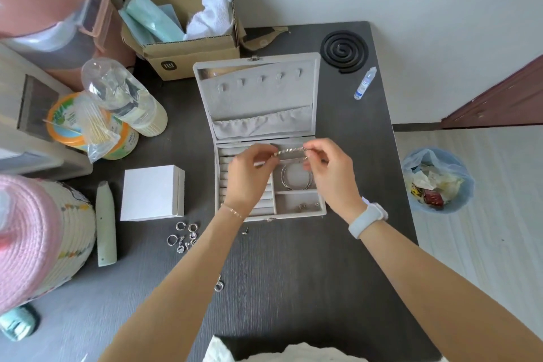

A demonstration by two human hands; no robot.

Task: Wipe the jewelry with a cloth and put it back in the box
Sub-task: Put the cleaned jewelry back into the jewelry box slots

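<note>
A grey jewelry box (293, 214) stands open in the middle of the dark table, its lid leaning back. Over its tray, my left hand (249, 173) and my right hand (329, 167) pinch the two ends of a silver chain bracelet (291, 151), stretched level between them. Below the bracelet, silver bangles (295, 178) lie in a right-hand compartment, and small earrings (305, 206) sit in the compartment nearest me. Several silver rings and earrings (183, 236) lie loose on the table left of the box. A white cloth (217, 350) shows at the bottom edge.
A white square box (151, 192) and a pale green case (105, 232) sit left of the jewelry box. Behind stand a cardboard box (191, 50), bottles and tins (117, 109), a black mosquito coil (344, 51) and a small dropper bottle (364, 84). A bin (435, 182) stands on the floor at right.
</note>
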